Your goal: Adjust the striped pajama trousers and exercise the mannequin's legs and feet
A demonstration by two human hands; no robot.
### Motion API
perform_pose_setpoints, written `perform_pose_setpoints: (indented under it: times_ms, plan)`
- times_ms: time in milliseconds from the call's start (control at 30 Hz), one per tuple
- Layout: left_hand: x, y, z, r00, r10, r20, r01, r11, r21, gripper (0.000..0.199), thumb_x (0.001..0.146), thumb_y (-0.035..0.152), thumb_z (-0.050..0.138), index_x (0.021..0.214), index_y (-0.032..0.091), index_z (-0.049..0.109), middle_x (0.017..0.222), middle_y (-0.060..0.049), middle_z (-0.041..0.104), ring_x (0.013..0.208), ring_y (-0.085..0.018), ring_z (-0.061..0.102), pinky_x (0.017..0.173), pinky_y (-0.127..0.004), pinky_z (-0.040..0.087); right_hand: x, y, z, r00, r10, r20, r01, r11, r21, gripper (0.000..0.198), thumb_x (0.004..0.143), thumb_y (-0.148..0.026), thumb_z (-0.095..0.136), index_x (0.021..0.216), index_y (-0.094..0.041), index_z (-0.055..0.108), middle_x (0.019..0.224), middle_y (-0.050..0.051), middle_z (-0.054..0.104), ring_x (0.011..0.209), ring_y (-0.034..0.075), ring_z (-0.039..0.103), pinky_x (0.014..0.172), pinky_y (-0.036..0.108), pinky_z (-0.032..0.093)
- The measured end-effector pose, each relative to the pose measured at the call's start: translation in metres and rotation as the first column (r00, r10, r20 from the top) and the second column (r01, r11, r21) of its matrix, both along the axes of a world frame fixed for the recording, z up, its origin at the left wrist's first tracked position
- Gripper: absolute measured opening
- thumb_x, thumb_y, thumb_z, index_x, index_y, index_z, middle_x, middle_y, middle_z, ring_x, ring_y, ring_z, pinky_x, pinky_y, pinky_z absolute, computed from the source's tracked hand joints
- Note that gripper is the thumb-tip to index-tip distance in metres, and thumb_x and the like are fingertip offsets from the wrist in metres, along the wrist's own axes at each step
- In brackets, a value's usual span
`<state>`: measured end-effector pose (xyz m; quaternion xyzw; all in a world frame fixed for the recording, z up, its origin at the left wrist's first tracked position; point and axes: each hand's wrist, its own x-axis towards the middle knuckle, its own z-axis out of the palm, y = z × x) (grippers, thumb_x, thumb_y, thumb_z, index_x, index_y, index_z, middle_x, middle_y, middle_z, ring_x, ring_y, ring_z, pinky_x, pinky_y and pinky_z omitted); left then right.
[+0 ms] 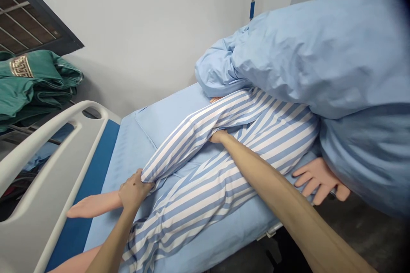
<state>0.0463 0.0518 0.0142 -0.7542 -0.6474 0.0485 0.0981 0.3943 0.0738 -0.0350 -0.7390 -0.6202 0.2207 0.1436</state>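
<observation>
I am pinching the trouser cuff (150, 175) with my left hand (133, 192), at 7 o'clock, so the striped trousers (224, 158) are staying stretched; my right hand (218, 136) is pushing under the cloth, its fingers hidden, I cannot tell their state.

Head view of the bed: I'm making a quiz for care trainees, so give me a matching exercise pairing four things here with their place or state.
Things:
1. left hand
2. right hand
3. blue duvet
4. green cloth

Places or states:
A. piled over the manikin's upper body
B. gripping the hem of the striped trouser leg
C. stacked beyond the bed rail by the wall
D. tucked under the striped leg near the knee

Pairs: 1-B, 2-D, 3-A, 4-C
</observation>
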Motion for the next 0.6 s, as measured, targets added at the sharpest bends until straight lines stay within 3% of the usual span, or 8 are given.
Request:
perform_pose_setpoints:
  times_ms: [100, 233, 433, 600]
  plan:
    - [0.007, 0.001, 0.005, 0.999, 0.04, 0.029, -0.04, 0.999, -0.013, 0.032, 0.069, 0.048, 0.044, 0.089, 0.023, 0.046, 0.085, -0.005, 0.061, 0.078, -0.024, 0.056, 0.061, -0.028, 0.033, 0.001, -0.002, 0.007, 1.0, 0.031, -0.004, -0.03, 0.993, 0.11, 0.065, 0.073, -0.052, 0.043, 0.131, -0.025, 0.035, 0.134, 0.006, 0.037, 0.119, 0.03, 0.036, 0.1, 0.042, 0.026]
    - [0.016, 0.003, 0.005, 0.993, 0.101, 0.06, -0.1, 0.995, -0.021, 0.035, 0.066, 0.051, 0.045, 0.088, 0.023, 0.046, 0.084, -0.005, 0.061, 0.076, -0.025, 0.056, 0.059, -0.029, 0.034, 0.004, -0.003, 0.014, 0.997, 0.039, -0.072, -0.03, 0.992, 0.126, 0.061, 0.075, -0.047, 0.043, 0.131, -0.023, 0.036, 0.13, 0.005, 0.042, 0.114, 0.027, 0.044, 0.097, 0.035, 0.033]
    - [0.032, 0.003, -0.001, 0.982, 0.141, 0.125, -0.146, 0.989, 0.036, 0.04, 0.066, 0.053, 0.045, 0.093, 0.023, 0.047, 0.088, -0.005, 0.061, 0.077, -0.025, 0.056, 0.059, -0.03, 0.035, 0.004, -0.006, 0.028, 0.995, 0.027, -0.097, -0.004, 0.975, 0.222, 0.056, 0.08, -0.044, 0.035, 0.13, -0.02, 0.037, 0.127, 0.005, 0.046, 0.117, 0.025, 0.039, 0.099, 0.036, 0.03]
    - [0.046, 0.0, -0.003, 0.972, 0.126, 0.198, -0.145, 0.986, 0.083, 0.044, 0.064, 0.053, 0.048, 0.097, 0.023, 0.048, 0.092, -0.006, 0.061, 0.08, -0.025, 0.055, 0.061, -0.031, 0.034, 0.004, -0.005, 0.033, 0.996, -0.024, -0.085, 0.041, 0.976, 0.213, 0.061, 0.078, -0.044, 0.039, 0.131, -0.015, 0.033, 0.131, 0.008, 0.041, 0.12, 0.027, 0.034, 0.103, 0.041, 0.023]
